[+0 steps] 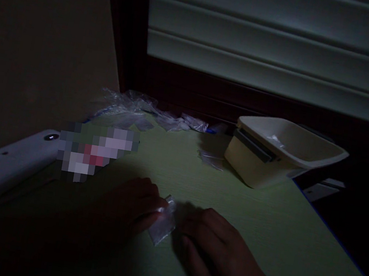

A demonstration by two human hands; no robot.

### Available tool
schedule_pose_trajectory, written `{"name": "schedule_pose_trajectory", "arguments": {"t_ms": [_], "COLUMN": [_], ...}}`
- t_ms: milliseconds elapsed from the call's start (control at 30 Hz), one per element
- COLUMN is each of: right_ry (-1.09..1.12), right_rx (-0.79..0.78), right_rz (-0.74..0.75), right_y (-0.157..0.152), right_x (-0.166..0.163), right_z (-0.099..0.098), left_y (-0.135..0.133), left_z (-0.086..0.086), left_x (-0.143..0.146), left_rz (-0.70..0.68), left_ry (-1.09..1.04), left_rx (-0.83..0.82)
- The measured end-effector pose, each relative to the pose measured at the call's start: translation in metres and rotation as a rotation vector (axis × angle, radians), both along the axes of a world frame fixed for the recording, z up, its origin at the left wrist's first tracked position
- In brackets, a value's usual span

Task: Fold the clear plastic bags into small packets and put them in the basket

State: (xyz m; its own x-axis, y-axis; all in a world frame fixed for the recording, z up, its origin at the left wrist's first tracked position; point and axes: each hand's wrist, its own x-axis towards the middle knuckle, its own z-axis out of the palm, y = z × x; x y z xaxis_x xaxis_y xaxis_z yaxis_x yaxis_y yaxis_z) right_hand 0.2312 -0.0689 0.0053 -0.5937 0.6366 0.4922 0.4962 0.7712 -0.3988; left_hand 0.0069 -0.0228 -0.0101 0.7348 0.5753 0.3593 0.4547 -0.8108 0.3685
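Looks like a small, clear, shiny bag [164, 227]; slants, pinched in left grip [141, 203], near right grip [211, 245].

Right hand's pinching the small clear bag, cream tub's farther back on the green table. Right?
Wrong hand: the head view shows the left hand pinching the small clear bag; the right hand is just beside it. The cream tub is indeed farther back on the green table.
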Motion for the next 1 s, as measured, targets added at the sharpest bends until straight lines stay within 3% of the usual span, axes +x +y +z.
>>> {"name": "schedule_pose_trajectory", "arguments": {"t_ms": [233,367,533,1000], "right_ry": [-0.052,-0.099,-0.136,-0.058], "right_rx": [0.075,0.093,-0.002,-0.139], "right_rz": [0.085,0.042,-0.007,-0.043], "right_y": [-0.0011,-0.0022,-0.0007,-0.0002], "right_x": [-0.0005,-0.0002,-0.0014,0.0005], "right_z": [-0.0004,-0.0011,-0.0017,-0.0031], "left_y": [0.0016,0.0003,-0.0021,0.0], "left_z": [0.0005,0.001,-0.0008,-0.0003], "left_x": [-0.0001,0.0021,0.003,0.0012], "left_rz": [-0.014,-0.018,0.009,-0.191], "left_ry": [0.048,-0.014,-0.119,-0.159], "left_rx": [0.019,0.049,0.004,0.025]}}
